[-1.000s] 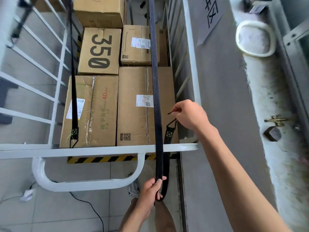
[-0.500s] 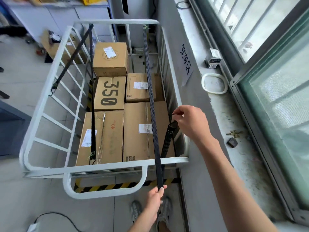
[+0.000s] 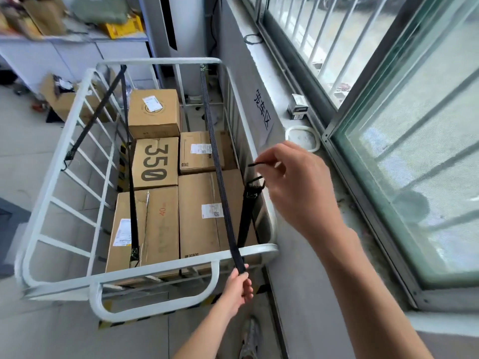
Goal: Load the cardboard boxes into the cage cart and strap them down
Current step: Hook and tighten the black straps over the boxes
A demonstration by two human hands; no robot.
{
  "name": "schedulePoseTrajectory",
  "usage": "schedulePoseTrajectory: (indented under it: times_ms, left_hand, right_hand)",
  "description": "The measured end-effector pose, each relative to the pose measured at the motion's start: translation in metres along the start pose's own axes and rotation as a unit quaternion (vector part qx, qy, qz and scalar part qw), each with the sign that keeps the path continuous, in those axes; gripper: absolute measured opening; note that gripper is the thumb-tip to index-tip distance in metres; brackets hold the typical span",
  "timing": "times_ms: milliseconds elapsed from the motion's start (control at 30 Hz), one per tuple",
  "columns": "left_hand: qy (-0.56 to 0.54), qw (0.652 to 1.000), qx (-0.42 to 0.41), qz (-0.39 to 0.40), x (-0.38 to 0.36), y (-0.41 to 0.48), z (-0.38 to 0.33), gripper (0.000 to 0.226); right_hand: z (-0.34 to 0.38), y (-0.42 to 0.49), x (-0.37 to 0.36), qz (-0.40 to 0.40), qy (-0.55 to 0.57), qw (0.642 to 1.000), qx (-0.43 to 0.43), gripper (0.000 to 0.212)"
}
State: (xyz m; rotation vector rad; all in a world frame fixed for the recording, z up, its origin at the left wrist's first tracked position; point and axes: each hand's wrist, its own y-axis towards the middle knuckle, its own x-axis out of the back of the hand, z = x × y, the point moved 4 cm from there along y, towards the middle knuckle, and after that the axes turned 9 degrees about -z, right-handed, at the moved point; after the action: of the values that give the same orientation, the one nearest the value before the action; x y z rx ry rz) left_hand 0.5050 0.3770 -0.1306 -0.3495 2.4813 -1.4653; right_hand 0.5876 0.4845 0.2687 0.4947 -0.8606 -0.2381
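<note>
A white cage cart (image 3: 248, 251) holds several cardboard boxes, among them one marked 350 (image 3: 155, 161) and a large one (image 3: 210, 211) at the near right. A black strap (image 3: 216, 161) runs from the far rail over the boxes to the near rail, where my left hand (image 3: 237, 287) grips it below the rail. The strap's end loops back up to its black hook (image 3: 255, 174), which my right hand (image 3: 295, 182) pinches above the cart's right side. A second black strap (image 3: 131, 182) lies over the left boxes.
A grey wall and windowsill (image 3: 305, 156) run close along the cart's right side, with a small box (image 3: 298, 108) and a white ring (image 3: 302, 137) on the sill. Shelves and clutter (image 3: 59, 94) stand at the far left. My shoe (image 3: 250, 338) is on the tiled floor.
The view has lifted from close on the boxes to the whole cart. My right hand has raised the strap's hook end up and to the right; my left hand keeps its grip.
</note>
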Motion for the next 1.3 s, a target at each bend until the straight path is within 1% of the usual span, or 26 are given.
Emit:
schedulePoseTrajectory:
  times_ms: [100,167,267,400,467,533,600,700,767,800,867,900,933,1100,1200,1300]
  left_hand:
    - [-0.007,1.0,0.003,0.003,-0.002,0.008,-0.003,0.027]
    - [-0.038,0.999,0.02,-0.006,-0.001,0.016,-0.004,0.023]
    - [-0.12,0.992,0.043,-0.012,-0.004,0.023,-0.003,0.019]
    - [-0.239,0.968,0.072,0.024,-0.014,0.0,0.004,0.023]
    - [-0.242,0.967,0.08,0.026,-0.01,-0.022,0.006,0.019]
    - [-0.169,0.983,0.069,0.029,-0.001,-0.044,0.008,0.019]
    - [-0.067,0.997,-0.011,0.045,0.008,-0.063,-0.004,0.016]
    - [-0.011,0.984,-0.171,0.055,0.01,-0.096,-0.068,0.021]
    - [0.02,0.964,-0.261,0.055,0.011,-0.122,-0.12,0.027]
    - [0.052,0.95,-0.304,0.058,0.01,-0.134,-0.142,0.027]
    - [0.146,0.912,-0.378,0.068,0.007,-0.154,-0.174,0.016]
    - [0.184,0.892,-0.406,0.073,0.007,-0.161,-0.184,0.016]
    - [0.206,0.879,-0.423,0.08,0.009,-0.167,-0.19,0.02]
    - [0.247,0.856,-0.43,0.144,0.016,-0.206,-0.196,0.019]
    - [0.217,0.84,-0.485,0.111,0.022,-0.22,-0.204,0.018]
    - [0.201,0.807,-0.549,0.085,0.03,-0.245,-0.221,0.018]
  right_hand:
    - [0.02,0.007,0.035,-0.03,0.022,0.999,0.01,0.005]
    - [0.031,0.01,0.057,-0.048,0.039,0.998,0.011,0.006]
    - [0.045,0.014,0.079,-0.067,0.053,0.996,0.029,0.006]
    - [0.051,0.013,0.079,-0.058,0.045,0.997,0.035,0.005]
    - [0.053,0.007,0.073,-0.048,0.038,0.997,0.04,0.003]
    - [0.057,0.001,0.068,-0.039,0.03,0.997,0.054,0.004]
    - [0.064,-0.002,0.067,-0.033,0.029,0.997,0.061,0.006]
    - [0.072,-0.005,0.063,-0.029,0.038,0.997,0.066,0.004]
    - [0.077,-0.007,0.06,-0.025,0.044,0.997,0.063,0.003]
    - [0.079,-0.008,0.06,-0.023,0.046,0.997,0.059,0.002]
    - [0.081,-0.008,0.058,-0.021,0.051,0.997,0.052,0.002]
    - [0.083,-0.007,0.058,-0.023,0.054,0.997,0.05,0.003]
    - [0.083,-0.006,0.06,-0.026,0.056,0.997,0.048,0.003]
    - [0.092,-0.001,0.063,-0.027,0.057,0.997,0.051,0.005]
    - [0.103,0.0,0.063,-0.027,0.075,0.995,0.053,0.004]
    - [0.117,0.005,0.067,-0.05,0.12,0.99,0.061,0.004]
